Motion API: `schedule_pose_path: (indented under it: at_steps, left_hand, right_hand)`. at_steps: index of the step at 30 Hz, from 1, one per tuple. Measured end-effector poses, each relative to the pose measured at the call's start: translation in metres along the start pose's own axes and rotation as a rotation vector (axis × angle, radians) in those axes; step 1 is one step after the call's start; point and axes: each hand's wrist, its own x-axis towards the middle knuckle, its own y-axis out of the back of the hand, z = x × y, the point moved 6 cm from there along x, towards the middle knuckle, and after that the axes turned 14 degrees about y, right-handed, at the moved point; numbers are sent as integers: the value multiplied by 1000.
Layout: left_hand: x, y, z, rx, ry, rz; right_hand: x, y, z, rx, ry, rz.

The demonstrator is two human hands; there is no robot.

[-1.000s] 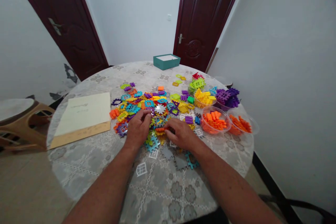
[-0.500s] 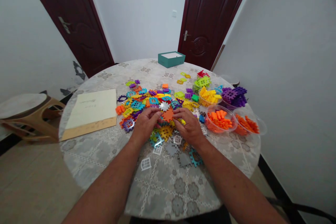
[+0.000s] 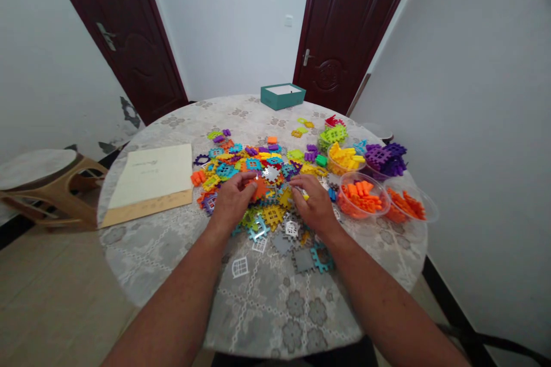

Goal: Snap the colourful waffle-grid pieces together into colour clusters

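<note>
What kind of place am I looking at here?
Probably a room in a home: two dark wooden doors, a round table under a patterned cloth, and a wooden-framed stool beside it.

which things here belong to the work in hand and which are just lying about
Part of it, by the look of it:
orange piece, in the left hand
loose pieces, around that and the right hand
bowls of pieces

Apparently just lying about:
paper
green box
stool
</note>
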Motion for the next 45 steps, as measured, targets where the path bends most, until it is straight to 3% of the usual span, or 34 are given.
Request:
schedule_pose_path:
  at_steps: [4, 9, 14, 18, 24, 27, 30, 35, 38, 41, 45]
  left_hand:
    - [-5, -7, 4, 290, -152, -15]
    - [-16, -21, 10, 449, -323, -2]
    - [-18, -22, 11, 445, -366, 4]
    - [-20, -27, 9, 476, -348, -73]
    - [-25, -35, 6, 548, -418, -97]
    - [-26, -39, 6, 581, -448, -122]
    - [-28, -40, 8, 599, -473, -139]
    - [-29, -40, 8, 613, -476, -119]
    - [-27, -35, 8, 617, -442, -63]
    - [-26, -34, 8, 649, -415, -48]
    - [-28, -39, 7, 717, -416, -83]
  right_hand:
    - [6, -1, 36, -139, -159, -93]
    - [35, -21, 62, -247, -205, -317]
    - [63, -55, 58, -242, -63, -433]
    - [59, -70, 51, -230, -1, -527]
    - [38, -45, 54, -164, -84, -614]
    - [37, -37, 55, -185, -86, -538]
    - [40, -43, 56, -218, -106, -442]
    - [40, -58, 54, -61, -219, -462]
    - [39, -41, 48, -38, -243, -432]
    - [35, -10, 37, -269, -144, -429]
    - [14, 12, 22, -502, -69, -652]
